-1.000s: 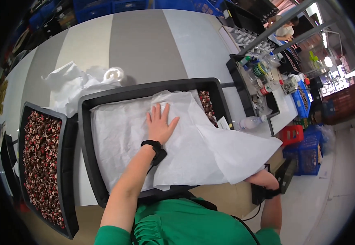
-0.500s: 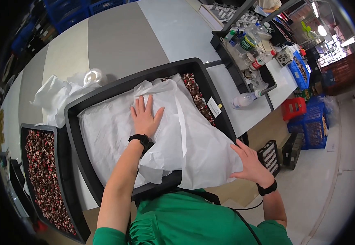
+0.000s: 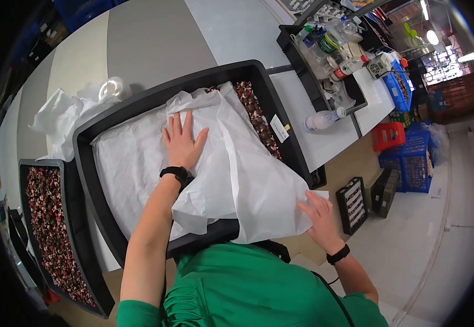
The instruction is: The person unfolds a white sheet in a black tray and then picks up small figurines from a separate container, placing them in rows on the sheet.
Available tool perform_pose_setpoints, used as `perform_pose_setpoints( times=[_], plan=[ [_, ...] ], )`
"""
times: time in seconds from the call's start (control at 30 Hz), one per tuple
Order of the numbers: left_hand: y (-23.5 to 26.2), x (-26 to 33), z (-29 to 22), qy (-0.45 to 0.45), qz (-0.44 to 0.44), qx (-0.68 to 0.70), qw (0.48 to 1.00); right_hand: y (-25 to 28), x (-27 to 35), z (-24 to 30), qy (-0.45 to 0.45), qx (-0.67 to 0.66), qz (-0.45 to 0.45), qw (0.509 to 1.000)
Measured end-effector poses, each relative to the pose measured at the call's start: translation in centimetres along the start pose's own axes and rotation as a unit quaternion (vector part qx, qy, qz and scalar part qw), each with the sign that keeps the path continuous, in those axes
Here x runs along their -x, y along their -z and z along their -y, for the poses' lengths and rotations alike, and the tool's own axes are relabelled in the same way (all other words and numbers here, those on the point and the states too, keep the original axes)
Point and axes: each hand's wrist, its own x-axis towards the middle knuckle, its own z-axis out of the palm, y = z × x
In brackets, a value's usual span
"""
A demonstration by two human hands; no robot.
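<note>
A large black tray (image 3: pixel 82 150) stands in front of me, tilted to my view, with white sheets spread over most of its contents. My left hand (image 3: pixel 182 144) lies flat on the sheets near the tray's middle, fingers spread. The top white sheet (image 3: pixel 267 193) is creased and hangs past the tray's near right corner. There my right hand (image 3: pixel 321 220) grips its edge, with a bit of the sheet showing beyond the fingertips. Along the tray's right side, dark, red and pale small pieces (image 3: pixel 254 114) show uncovered. A white label (image 3: pixel 279 129) sits on the right wall.
Left of the tray, a second black tray (image 3: pixel 69 218) holds similar pieces. Crumpled white sheets (image 3: pixel 65 117) and a clear roll (image 3: pixel 114 89) lie behind it. At the right, a grey bin (image 3: pixel 302 65) holds bottles; another bottle (image 3: pixel 324 120) lies beside it. Blue crates (image 3: pixel 406 163) stand on the floor.
My right hand's fingers have curled onto the sheet's edge, where they were spread before. My left hand stays flat on the sheets. The whole view has shifted slightly.
</note>
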Motion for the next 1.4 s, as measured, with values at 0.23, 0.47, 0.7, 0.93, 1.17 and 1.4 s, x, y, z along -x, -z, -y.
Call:
perform_pose_setpoints(
  times=[0.23, 0.47, 0.7, 0.93, 1.17, 1.4],
  plan=[
    [-0.6, 0.2, 0.6, -0.009, -0.017, -0.019, 1.0, 5.1, -5.5, -6.2, -0.277, -0.31, -0.192, 0.889],
    [-0.4, 0.3, 0.3, -0.002, -0.002, -0.047, 0.999, 8.2, -10.0, -18.1, -0.332, -0.305, -0.158, 0.879],
    [-0.4, 0.3, 0.3, 0.006, -0.008, -0.054, 0.999, 5.3, -8.8, -21.1, -0.406, 0.053, 0.021, 0.912],
    [-0.6, 0.4, 0.3, 0.002, -0.028, -0.04, 0.999, 4.3, -8.8, -10.8, 0.056, 0.078, -0.032, 0.995],
    [-0.6, 0.8, 0.8, 0.003, 0.002, -0.08, 0.997, 4.6, -13.5, -16.3, -0.261, -0.51, -0.157, 0.804],
    [0.1, 0.2, 0.0, 0.006, -0.013, -0.023, 1.0, 10.1, -20.4, -16.6, -0.205, -0.607, -0.089, 0.762]
  ],
)
